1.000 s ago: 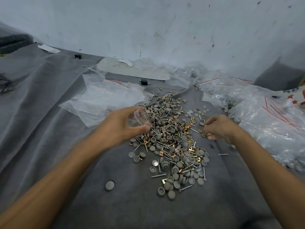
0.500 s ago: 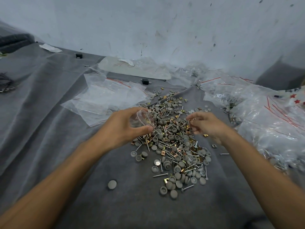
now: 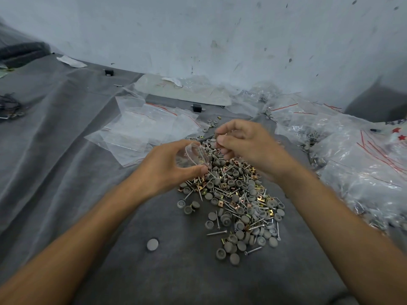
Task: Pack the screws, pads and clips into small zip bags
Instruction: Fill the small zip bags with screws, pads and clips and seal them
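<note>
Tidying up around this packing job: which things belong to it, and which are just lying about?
Job: small clear zip bag being filled; pile of grey round pads, silver screws, brass clips; stack of empty red-lined bags; filled bags.
Lying about: small black block; white paper scrap; dark wire tangle.

Left hand [image 3: 167,170] holds a zip bag [image 3: 191,157] by the pile [image 3: 237,205].

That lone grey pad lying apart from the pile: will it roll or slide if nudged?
The lone grey pad lies flat on the grey cloth, so it will probably slide rather than roll, and the wrinkled cloth may snag it. Small and low, it is likely light but awkward to pinch.
</note>
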The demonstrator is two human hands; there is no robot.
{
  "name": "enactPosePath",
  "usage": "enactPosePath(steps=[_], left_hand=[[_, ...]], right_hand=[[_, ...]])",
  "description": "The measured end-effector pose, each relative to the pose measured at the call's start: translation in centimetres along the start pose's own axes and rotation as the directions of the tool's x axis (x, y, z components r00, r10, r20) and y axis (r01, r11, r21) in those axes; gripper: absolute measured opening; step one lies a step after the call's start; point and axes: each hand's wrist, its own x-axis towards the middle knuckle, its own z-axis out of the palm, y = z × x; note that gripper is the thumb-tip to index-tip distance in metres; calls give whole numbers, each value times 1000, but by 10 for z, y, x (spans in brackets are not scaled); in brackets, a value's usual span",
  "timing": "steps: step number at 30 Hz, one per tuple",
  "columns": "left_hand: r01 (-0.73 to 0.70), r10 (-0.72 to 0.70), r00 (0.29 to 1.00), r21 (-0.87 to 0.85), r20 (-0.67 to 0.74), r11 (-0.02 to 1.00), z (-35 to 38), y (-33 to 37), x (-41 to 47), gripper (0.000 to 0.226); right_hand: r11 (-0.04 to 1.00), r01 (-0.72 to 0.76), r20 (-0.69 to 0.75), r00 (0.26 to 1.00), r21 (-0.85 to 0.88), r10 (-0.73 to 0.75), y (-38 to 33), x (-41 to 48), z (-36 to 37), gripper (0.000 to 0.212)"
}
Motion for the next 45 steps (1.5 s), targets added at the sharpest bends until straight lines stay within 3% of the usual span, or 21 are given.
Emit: enactPosePath(steps=[5,10,17,26,31,35,40,43,45], left_hand=[[6,-6,1000,-46,-13,999,-3,2,0,44],[-9,7,999,-64,-32,998,-7,0,1,41],[4,-10,998,-103,-64,995,-8,-5,2,76],[32,-38,997,-90,-69,995,-11,-9,3,84],[34,-41,996,-93,-75,995,-11,-9,2,82],[39,-47,995,-92,-86,995,-10,-10,3,83],[25,-32,995,-78,-98,997,-7,-9,5,81],[9,-16,995,-79,-98,997,-8,-9,3,79],[-7,-2,995,-98,-101,995,-9,-7,2,79]], right_hand=[[991,52,-18,998,-123,-55,-15,3,23,5],[984,102,18,995,-147,-100,-23,2,26,6],[952,168,23,986,-257,-168,-31,1,19,16],[947,168,-92,976,-274,-199,-27,6,1,16],[876,60,-113,985,-478,-129,1,14,-20,11],[750,-112,-162,987,-652,6,38,18,-39,12],[666,-285,-139,954,-689,265,76,19,-55,16],[629,-305,-134,943,-715,304,86,19,-59,5],[638,-326,-133,934,-697,332,89,18,-58,11]])
